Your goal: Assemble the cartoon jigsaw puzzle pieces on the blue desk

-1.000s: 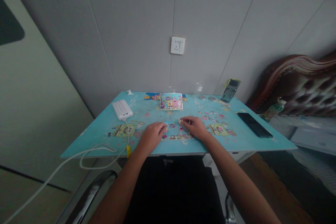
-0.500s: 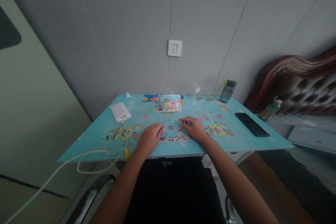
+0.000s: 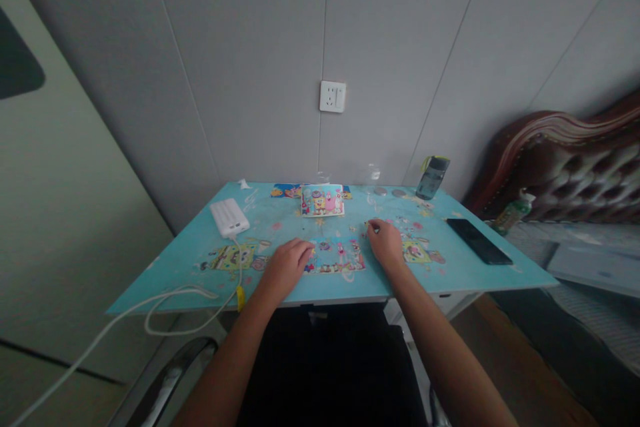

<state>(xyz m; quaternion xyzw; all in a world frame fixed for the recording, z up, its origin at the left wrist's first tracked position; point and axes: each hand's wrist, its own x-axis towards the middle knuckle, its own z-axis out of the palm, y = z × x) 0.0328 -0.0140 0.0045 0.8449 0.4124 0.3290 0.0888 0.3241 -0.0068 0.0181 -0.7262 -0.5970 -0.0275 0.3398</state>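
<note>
A colourful cartoon picture (image 3: 335, 257) that looks like a flat jigsaw lies on the table before me, its upper edge uneven. My left hand (image 3: 289, 263) rests at its left edge, fingers lying loosely on the surface, with nothing visible in them. To the right of the picture is my right hand (image 3: 384, 241), its thumb and fingers curled together low over the table; whatever they pinch is too small to make out. Small coloured bits (image 3: 400, 221) are scattered just beyond that hand. A printed cartoon card (image 3: 323, 201) leans upright behind the picture.
A white power bank (image 3: 229, 217) with a white cable (image 3: 185, 290) lies at left. On the right are a black phone (image 3: 477, 241) and a grey bottle (image 3: 433, 177). Two round discs (image 3: 381, 191) lie near the wall. The blue tabletop (image 3: 165, 273) carries printed cartoons.
My right hand has moved right, away from the picture's upper edge to the scattered bits. My left hand has stayed at the left edge. The view has tilted slightly.
</note>
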